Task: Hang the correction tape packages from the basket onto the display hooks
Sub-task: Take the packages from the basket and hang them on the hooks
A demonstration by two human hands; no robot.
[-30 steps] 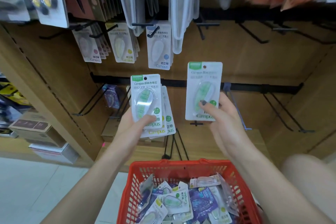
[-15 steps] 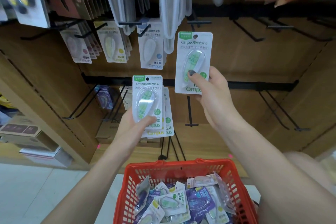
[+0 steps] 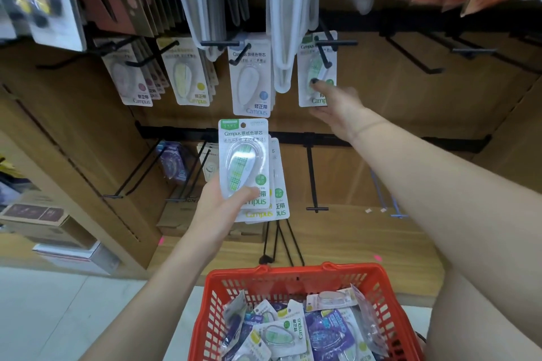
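Pretty clearly a stationery shop aisle: the brown wooden display wall (image 3: 410, 126) is fitted with black metal rails and long peg hooks (image 3: 312, 179), and rows of identical white carded blister packs of correction tape (image 3: 251, 79) hang off them in colour-sorted columns. There's a red plastic mesh shopping basket (image 3: 293, 278) down low, heaped with more of the same packaged stock, which is very much a retail thing. Off to the left you can see brown cardboard boxes (image 3: 38, 223) stacked at floor level beside a pale tiled floor (image 3: 58, 316).
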